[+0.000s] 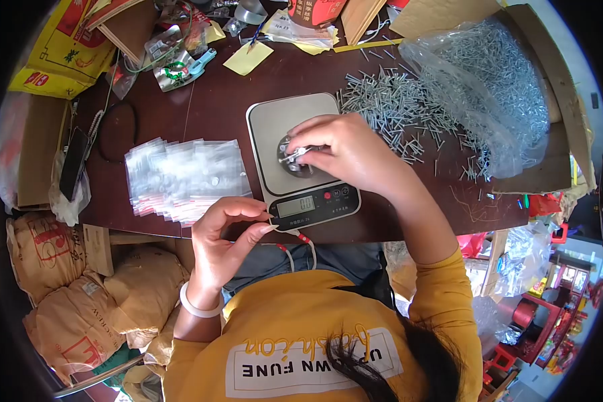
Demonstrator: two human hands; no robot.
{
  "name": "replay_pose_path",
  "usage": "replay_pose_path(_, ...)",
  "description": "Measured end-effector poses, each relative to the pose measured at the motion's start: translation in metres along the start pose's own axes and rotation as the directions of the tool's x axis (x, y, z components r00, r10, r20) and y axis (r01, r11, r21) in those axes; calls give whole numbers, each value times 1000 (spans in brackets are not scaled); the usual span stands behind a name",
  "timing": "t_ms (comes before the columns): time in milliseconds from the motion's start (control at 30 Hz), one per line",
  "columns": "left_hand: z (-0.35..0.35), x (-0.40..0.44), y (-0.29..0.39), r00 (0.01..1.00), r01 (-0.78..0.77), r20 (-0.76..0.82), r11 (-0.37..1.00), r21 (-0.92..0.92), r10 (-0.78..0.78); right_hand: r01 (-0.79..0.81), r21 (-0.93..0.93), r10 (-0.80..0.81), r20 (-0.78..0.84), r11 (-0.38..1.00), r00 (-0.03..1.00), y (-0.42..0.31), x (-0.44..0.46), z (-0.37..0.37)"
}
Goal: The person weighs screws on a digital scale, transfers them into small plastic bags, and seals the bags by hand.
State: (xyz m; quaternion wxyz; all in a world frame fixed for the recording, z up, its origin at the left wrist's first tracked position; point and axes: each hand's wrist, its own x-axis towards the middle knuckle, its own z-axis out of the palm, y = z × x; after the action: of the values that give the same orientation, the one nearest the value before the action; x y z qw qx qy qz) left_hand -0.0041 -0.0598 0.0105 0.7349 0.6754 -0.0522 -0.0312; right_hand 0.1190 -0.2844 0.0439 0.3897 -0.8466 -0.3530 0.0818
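My right hand (345, 149) is closed around a few small silvery screws (292, 157), fingertips pinched over a round dark dish (304, 173). That dish sits on the steel plate of a digital kitchen scale (268, 120), whose display reads about 0.0. Beside the scale's near left corner is my left hand (222, 234), thumb and forefinger curved and slightly apart with nothing visible between them. Overlapping clear zip bags (187, 177) with red-striped edges lie left of the scale. To the right spreads a heap of long silvery screws (388, 107). My right fingers hide part of the dish.
A cardboard box (549, 74) lined with a plastic bag full of screws (496, 80) stands at the right. Yellow paper (248, 58), a light-blue cutter (202, 62) and packets lie at the back. Brown sacks (80, 301) stand on the floor at left.
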Motion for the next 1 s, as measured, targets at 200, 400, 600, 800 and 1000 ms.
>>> replay_pose_path(200,-7,3,-4,998,-11,-60,990,141,20,-160,266,194,-104,950,976,22,-21,-29)
replay_pose_path(400,-32,7,-9,984,-141,28,686,714,173,-542,69,533,-319,838,784,69,-59,-67)
replay_pose_path(600,-43,13,-44,944,-292,166,486,824,285,-314,266,408,-479,911,778,106,-74,-68)
replay_pose_path(800,-35,12,-54,945,-160,-104,715,681,311,-74,918,574,-179,389,799,88,-55,-50)
replay_pose_path(1000,-31,12,-42,946,-170,-78,684,709,316,-309,379,335,-1,872,942,77,-8,-21)
